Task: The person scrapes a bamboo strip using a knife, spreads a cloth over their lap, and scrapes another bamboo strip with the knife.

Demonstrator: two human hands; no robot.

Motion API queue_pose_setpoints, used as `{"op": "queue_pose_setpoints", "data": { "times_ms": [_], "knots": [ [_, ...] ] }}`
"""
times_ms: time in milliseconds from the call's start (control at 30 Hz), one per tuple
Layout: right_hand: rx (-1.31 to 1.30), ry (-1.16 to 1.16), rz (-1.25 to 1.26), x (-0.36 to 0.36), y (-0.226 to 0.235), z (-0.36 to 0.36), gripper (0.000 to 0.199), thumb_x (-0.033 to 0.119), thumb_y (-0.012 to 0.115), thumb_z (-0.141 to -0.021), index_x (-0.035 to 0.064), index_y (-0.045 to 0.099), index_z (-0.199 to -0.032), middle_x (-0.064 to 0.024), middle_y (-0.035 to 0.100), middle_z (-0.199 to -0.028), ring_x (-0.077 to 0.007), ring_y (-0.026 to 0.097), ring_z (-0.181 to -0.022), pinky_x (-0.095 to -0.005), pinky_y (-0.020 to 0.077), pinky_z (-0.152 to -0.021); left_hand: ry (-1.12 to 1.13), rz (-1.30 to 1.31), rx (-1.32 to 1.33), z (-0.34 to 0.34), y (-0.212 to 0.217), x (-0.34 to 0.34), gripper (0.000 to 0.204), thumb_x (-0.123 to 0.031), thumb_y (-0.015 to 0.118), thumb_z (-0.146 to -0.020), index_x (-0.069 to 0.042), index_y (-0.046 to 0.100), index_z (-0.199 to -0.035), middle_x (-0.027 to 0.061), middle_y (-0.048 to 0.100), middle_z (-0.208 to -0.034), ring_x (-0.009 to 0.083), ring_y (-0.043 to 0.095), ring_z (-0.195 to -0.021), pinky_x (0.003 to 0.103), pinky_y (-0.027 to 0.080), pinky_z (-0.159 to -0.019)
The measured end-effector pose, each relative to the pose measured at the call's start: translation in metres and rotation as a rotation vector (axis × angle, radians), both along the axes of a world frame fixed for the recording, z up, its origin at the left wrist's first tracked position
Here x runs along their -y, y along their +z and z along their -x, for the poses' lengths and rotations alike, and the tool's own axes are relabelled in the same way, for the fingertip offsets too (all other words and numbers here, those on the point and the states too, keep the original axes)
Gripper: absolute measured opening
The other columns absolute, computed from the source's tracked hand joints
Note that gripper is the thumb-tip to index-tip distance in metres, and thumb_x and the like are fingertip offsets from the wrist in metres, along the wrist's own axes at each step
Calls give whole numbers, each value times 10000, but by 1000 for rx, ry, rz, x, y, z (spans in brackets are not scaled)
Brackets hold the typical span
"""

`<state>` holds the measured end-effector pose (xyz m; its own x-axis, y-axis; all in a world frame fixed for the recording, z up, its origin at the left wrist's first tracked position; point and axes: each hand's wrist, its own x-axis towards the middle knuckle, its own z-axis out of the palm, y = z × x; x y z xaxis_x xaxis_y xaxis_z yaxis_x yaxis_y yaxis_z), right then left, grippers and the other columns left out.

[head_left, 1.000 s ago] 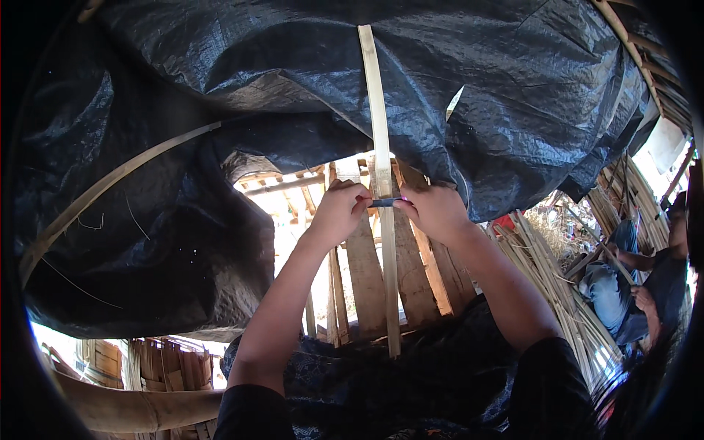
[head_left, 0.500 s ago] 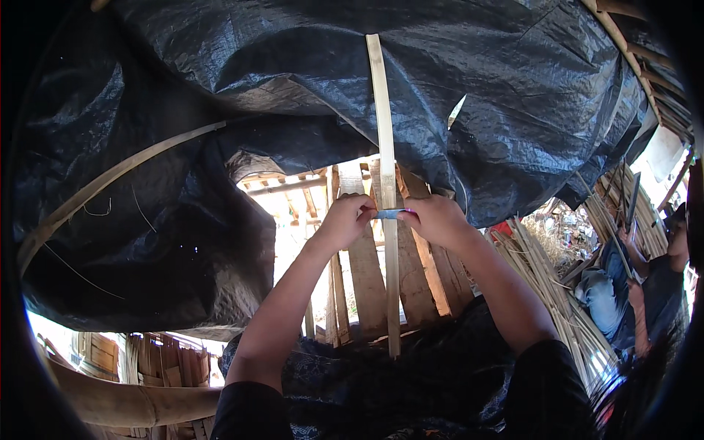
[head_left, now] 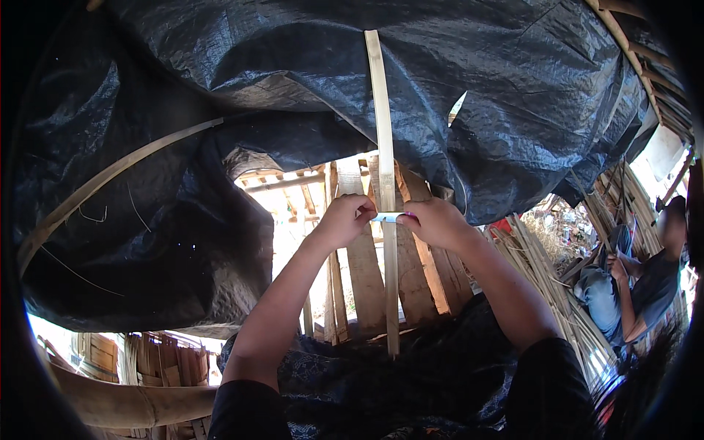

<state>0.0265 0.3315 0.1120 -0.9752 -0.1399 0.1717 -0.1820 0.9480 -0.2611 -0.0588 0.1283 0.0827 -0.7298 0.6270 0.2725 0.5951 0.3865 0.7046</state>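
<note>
A long pale bamboo strip (head_left: 380,103) runs down the middle, from over the dark plastic sheet to my lap. Across it lies a short, flat, shiny blade-like piece (head_left: 386,217), its face catching bright light. My left hand (head_left: 345,222) pinches the left end of this piece between thumb and fingers. At the other end my right hand (head_left: 436,222) is closed on it, and a small pink-purple spot shows by the thumb. Whether a handle lies inside the right hand is hidden. Both forearms reach forward from dark sleeves.
The crumpled black plastic sheet (head_left: 308,66) fills the far side, with a hole at right. A curved bamboo strip (head_left: 110,172) crosses it at left. Wooden slats (head_left: 364,271) stand behind my hands. Bamboo strips (head_left: 546,282) are piled at right, near a seated person (head_left: 653,286). A thick bamboo pole (head_left: 139,396) lies lower left.
The shiny piece's face now looks brighter, as if tilted. My hands stay in nearly the same place. At right, the seated person's head and arms have shifted.
</note>
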Motion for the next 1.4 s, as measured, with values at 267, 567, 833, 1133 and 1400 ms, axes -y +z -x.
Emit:
{"op": "queue_pose_setpoints", "data": {
  "times_ms": [267, 567, 833, 1133, 1400],
  "knots": [
    [89, 79, -24, 0, -18, -17, 279, 344, 593, -886, 74, 664, -885, -144, 660, -782, -339, 649, -763, -449, 501, -692, -119, 137, -56, -12, -27, 8, 86, -92, 646, -846, -46, 670, -915, 114, 650, -836, 225, 634, -776, 339, 494, -707],
    [241, 110, -136, 12, -19, -37, 247, 327, 619, -866, 84, 661, -855, -142, 639, -708, -339, 642, -713, -442, 494, -684, -151, 151, 95, -49, -48, 20, 72, -98, 632, -846, -44, 639, -895, 89, 654, -826, 231, 602, -785, 362, 484, -726],
    [-245, 120, -47, -16, -15, -2, 234, 324, 612, -880, 91, 608, -898, -102, 632, -816, -312, 617, -808, -427, 474, -724, 93, -128, -288, -33, -21, 1, 56, -48, 650, -812, -42, 617, -857, 93, 640, -830, 251, 596, -793, 353, 481, -714],
    [-206, 190, 190, -38, -37, 21, 278, 346, 557, -925, 68, 557, -945, -134, 607, -917, -332, 594, -886, -431, 454, -750, 144, -92, -371, -21, 1, -16, 67, -67, 665, -809, -35, 615, -837, 96, 619, -806, 270, 576, -823, 377, 468, -724],
    [-202, 188, 267, -40, -55, 22, 244, 308, 532, -945, 70, 544, -997, -141, 599, -914, -354, 600, -828, -450, 460, -710, 124, -51, -438, -23, 9, -22, 84, -79, 692, -791, -47, 622, -822, 73, 616, -782, 260, 565, -814, 370, 461, -722]
  ]
}}
